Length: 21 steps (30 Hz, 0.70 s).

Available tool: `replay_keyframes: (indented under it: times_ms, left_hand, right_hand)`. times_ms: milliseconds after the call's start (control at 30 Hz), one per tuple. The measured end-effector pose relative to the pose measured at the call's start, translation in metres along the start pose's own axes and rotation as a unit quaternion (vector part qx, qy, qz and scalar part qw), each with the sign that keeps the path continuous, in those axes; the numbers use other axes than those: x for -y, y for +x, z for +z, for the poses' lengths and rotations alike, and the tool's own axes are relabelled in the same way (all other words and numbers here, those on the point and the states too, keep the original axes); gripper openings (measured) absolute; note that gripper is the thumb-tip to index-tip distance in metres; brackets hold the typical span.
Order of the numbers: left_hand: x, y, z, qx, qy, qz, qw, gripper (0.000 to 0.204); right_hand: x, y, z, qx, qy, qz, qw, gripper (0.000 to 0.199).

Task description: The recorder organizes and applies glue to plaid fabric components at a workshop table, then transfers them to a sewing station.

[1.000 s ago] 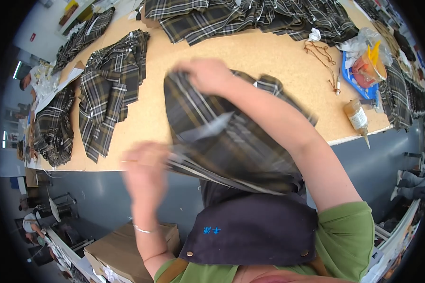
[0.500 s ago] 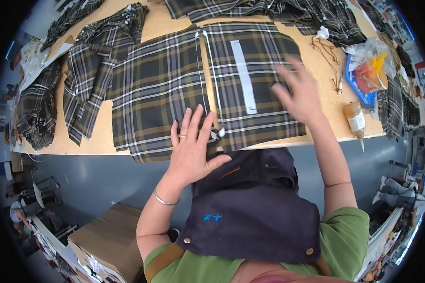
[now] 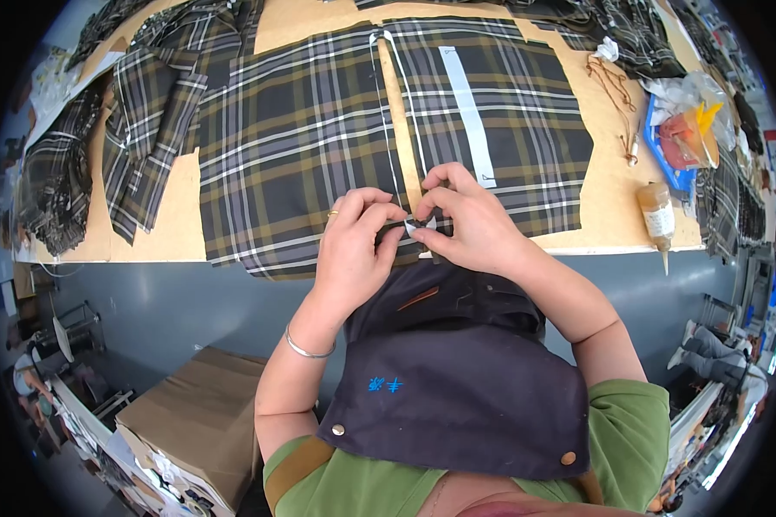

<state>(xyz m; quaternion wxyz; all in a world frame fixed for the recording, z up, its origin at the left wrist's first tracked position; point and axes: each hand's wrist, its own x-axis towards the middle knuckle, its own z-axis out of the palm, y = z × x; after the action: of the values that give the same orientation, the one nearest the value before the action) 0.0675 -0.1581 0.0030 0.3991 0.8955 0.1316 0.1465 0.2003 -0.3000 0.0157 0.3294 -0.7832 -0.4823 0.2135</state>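
Far left of the pinch, a heap of plaid pieces (image 3: 56,185) slumps over the table's end, its lower folds too dark to separate. Nearer, a long plaid strip (image 3: 151,112) lies on the wooden table (image 3: 177,220), its top end cut off by the picture's rim. Below the table edge, well under the left forearm, a cardboard box (image 3: 203,422) stands on the floor, its contents unreadable.

The left hand (image 3: 353,246) comes next: thumb and forefinger are pressed together on the near edge of the plaid garment panel (image 3: 306,142), which lies spread flat just beyond the hands, filling the table's middle. A ring shows on 1 finger and a bangle on the wrist. Between the 2 hands, the panel's 2 halves part along a narrow gap where bare wood shows, edged by white stitching. What exactly is pinched there is hard to make out; a small pale scrap shows at the fingertips, mostly covered.

The right hand (image 3: 466,220) touches the left, its fingertips closed on the same spot of the hem. Just above it a white strip (image 3: 467,116) lies on the panel's right half.

Right of the grip, tangled brown cord (image 3: 612,86), a clear bag of coloured bits (image 3: 690,129) and a small bottle (image 3: 657,215) sit near the table's end, blurred by the lens edge.
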Motion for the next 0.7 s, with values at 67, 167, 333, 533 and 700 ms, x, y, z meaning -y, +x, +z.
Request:
replay_keyframes:
  times_ms: [67,167,333,533,700]
  left_hand:
    - [-0.002,0.002,-0.001,-0.003,-0.003,0.004,1.0,0.021]
    - [-0.006,0.005,0.0,0.013,-0.002,-0.01,1.0,0.022]
    - [-0.006,0.002,0.005,0.013,0.047,0.008,0.999,0.016]
    - [-0.017,0.008,0.012,0.005,0.07,-0.044,0.997,0.014]
    - [-0.006,0.001,0.014,-0.003,0.073,0.061,0.995,0.015]
  right_hand:
    - [-0.001,-0.001,0.0,0.006,-0.002,0.015,1.0,0.017]
    - [-0.003,-0.003,-0.001,0.004,0.016,0.017,1.0,0.016]
    - [-0.003,-0.012,-0.01,-0.01,0.07,0.074,0.995,0.019]
    - [-0.011,-0.011,-0.006,-0.02,0.042,-0.001,0.999,0.021]
    - [-0.014,-0.012,-0.007,-0.02,0.019,-0.003,1.0,0.02]
